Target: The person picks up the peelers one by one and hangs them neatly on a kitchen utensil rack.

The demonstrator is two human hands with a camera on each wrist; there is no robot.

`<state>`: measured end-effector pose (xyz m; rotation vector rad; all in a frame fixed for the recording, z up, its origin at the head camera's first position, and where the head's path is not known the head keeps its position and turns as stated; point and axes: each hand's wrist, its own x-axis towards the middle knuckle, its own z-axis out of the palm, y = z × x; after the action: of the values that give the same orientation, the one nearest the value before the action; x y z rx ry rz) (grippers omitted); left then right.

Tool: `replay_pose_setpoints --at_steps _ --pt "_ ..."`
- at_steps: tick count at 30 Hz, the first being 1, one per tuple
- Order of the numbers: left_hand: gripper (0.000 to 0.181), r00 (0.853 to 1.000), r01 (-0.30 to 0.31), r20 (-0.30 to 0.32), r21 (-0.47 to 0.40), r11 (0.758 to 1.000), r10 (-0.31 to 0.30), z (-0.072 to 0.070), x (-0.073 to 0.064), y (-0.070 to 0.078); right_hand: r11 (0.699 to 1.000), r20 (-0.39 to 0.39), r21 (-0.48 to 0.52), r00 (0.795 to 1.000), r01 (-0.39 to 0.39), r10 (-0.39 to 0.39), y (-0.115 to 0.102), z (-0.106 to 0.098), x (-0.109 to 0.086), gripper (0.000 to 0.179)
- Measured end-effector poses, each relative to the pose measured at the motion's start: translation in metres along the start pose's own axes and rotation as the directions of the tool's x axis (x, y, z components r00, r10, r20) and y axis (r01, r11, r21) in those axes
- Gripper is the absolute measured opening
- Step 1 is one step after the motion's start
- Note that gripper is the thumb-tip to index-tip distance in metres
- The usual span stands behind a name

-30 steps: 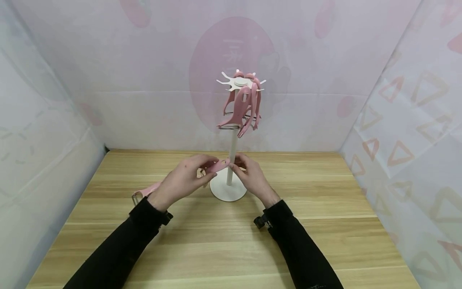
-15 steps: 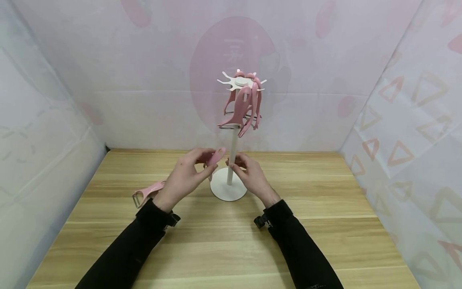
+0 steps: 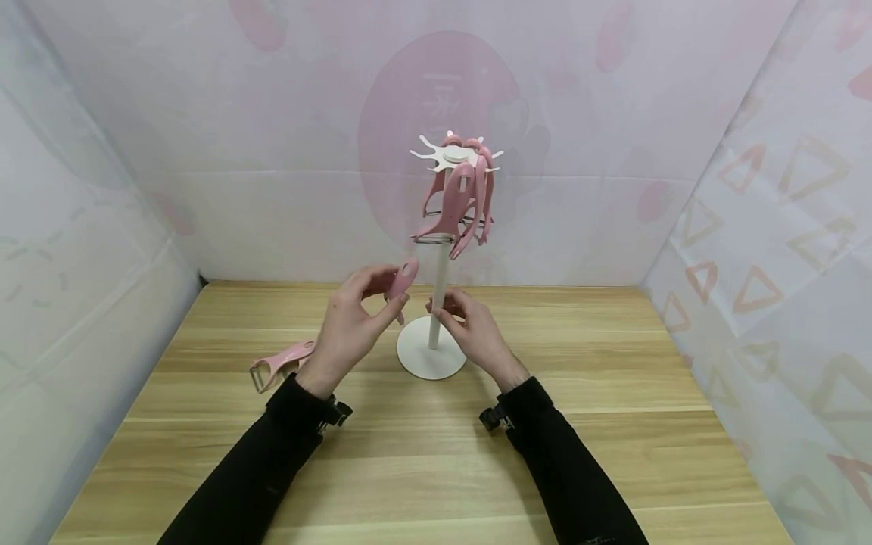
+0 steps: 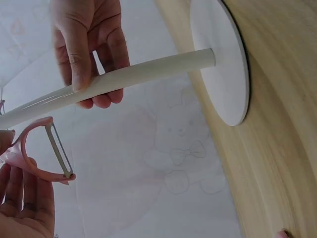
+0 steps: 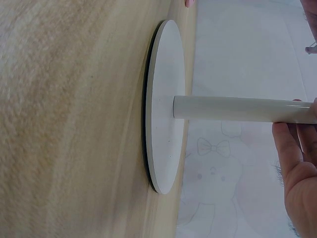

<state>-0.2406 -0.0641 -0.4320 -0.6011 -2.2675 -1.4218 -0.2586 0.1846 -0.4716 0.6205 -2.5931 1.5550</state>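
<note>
My left hand (image 3: 350, 322) grips a pink Y-shaped peeler (image 3: 403, 278) by its handle, left of the stand's pole. In the left wrist view the peeler's metal blade (image 4: 59, 150) faces the base, close below the pole. My right hand (image 3: 474, 333) holds the white pole (image 3: 441, 284) low down, thumb on the near side and fingers behind. Up top, several pink peelers (image 3: 456, 200) hang from the arms of the white rack (image 3: 455, 155), mostly at its front and right. Bare arms show at the rack's left.
Another pink peeler (image 3: 281, 362) lies on the wooden table (image 3: 409, 469), left of my left wrist and partly behind it. The stand's round white base (image 3: 431, 363) sits between my hands. A printed cloth backdrop (image 3: 272, 189) rises behind the table.
My left hand has risen and turned, and the peeler's handle now points more upward, away from the pole and right hand. The right hand has stayed on the pole.
</note>
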Motion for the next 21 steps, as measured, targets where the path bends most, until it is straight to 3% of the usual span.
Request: replay_pose_setpoints --at_steps 12,21 --pt "0.048 0.995 0.016 -0.096 -0.066 0.998 -0.023 -0.006 0.009 0.009 1.000 0.006 0.007 1.000 -0.007 0.007 0.001 0.000 0.000 0.032" --pt "0.047 0.986 -0.019 -0.167 -0.084 0.996 0.005 -0.015 0.023 0.021 1.000 0.002 0.007 1.000 -0.011 0.011 0.002 0.000 0.000 0.031"
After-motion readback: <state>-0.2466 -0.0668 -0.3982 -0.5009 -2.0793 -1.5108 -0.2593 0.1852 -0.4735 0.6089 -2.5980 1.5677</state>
